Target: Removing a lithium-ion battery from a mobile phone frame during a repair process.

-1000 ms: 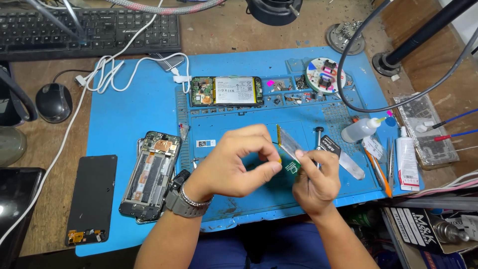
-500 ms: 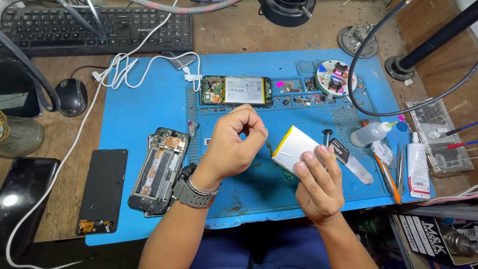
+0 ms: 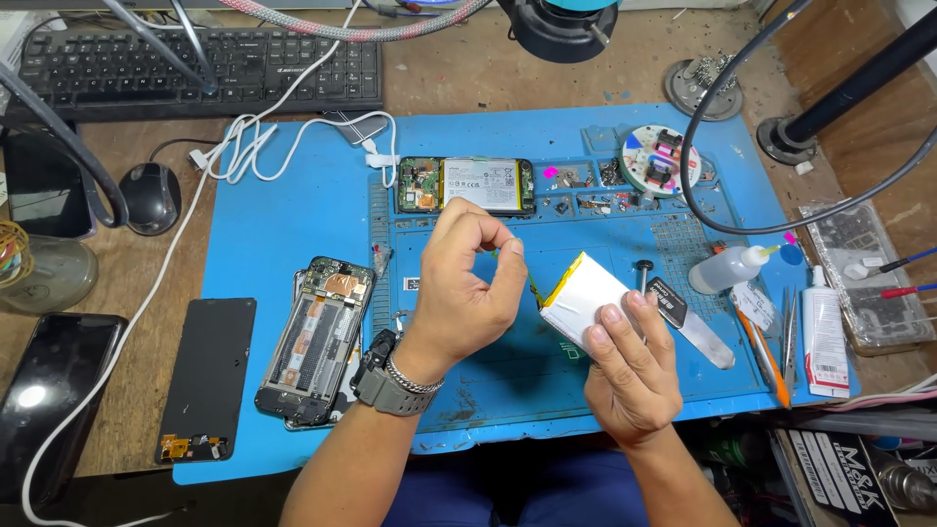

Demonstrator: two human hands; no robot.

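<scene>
My right hand (image 3: 630,366) holds a flat silver phone battery (image 3: 583,296) tilted above the blue work mat (image 3: 293,205). My left hand (image 3: 467,283), with a grey watch on its wrist, is raised beside it, thumb and forefinger pinched on a thin yellow-green strip (image 3: 532,283) that runs down to the battery's left edge. An opened phone frame (image 3: 317,337) lies on the mat to the left of my left wrist. Another opened phone with a battery in it (image 3: 467,185) lies at the mat's far side.
A black screen panel (image 3: 207,379) lies left of the frame, a dark phone (image 3: 54,395) farther left. Keyboard (image 3: 195,68), mouse (image 3: 151,195) and white cable (image 3: 283,146) are at the back left. Squeeze bottle (image 3: 730,268), glue tube (image 3: 825,332), tweezers (image 3: 781,342) and round parts tray (image 3: 659,161) sit right.
The battery has turned from edge-on to its flat silver face showing. My left hand has lifted up and away from it, drawing the thin strip out from the battery's edge.
</scene>
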